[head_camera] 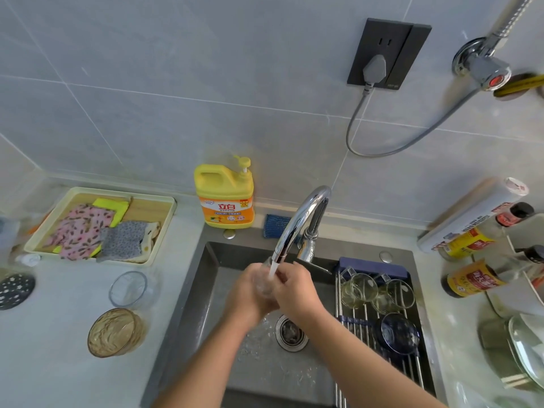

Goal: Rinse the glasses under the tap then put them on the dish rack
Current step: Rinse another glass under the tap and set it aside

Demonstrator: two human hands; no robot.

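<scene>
While the tap (303,213) runs, I keep a glass (263,285) under the stream (273,269).
Fingers of left hand (248,293) and right hand (294,285) curl round it; three glasses (357,290) on rack (350,319).

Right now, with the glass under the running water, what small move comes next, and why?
Probably lift the small clear glass out of the stream and carry it right to the metal-bar dish rack. Both the left hand and the right hand grip it under the chrome tap, water runs over it, and the rack has bare bars.
</scene>
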